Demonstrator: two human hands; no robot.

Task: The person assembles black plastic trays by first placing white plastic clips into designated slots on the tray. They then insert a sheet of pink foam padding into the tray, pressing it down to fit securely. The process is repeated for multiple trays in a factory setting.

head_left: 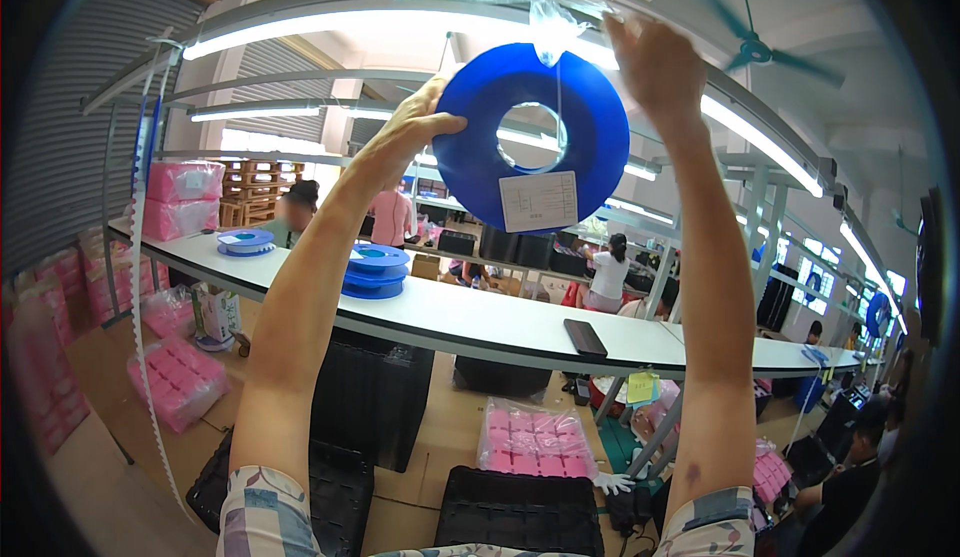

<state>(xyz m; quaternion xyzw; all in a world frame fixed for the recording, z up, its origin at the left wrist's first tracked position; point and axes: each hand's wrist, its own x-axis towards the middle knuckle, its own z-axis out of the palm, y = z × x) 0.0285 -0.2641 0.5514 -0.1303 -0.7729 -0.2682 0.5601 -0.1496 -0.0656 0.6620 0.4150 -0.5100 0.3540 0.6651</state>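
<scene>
A large blue reel (470,172) with a round centre hole and a white label (540,202) hangs in front of the overhead bar. My left hand (425,122) grips its left rim, thumb on the near face, fingers mostly hidden behind. Up by the bar, right of the reel, is my right hand (655,72), slightly blurred, its fingers curled closed. What they hold, if anything, cannot be made out. Clear plastic wrap (550,27) hangs from the bar beside that hand, and a thin cord or strip drops from it across the reel's hole.
On the long white bench (480,312) lie stacked blue reels (375,282), another blue reel (245,247) and a dark phone-like slab (584,337). Pink wrapped trays (535,439) and black trays (518,512) sit below. A white strip (138,287) hangs at left. Other people work beyond.
</scene>
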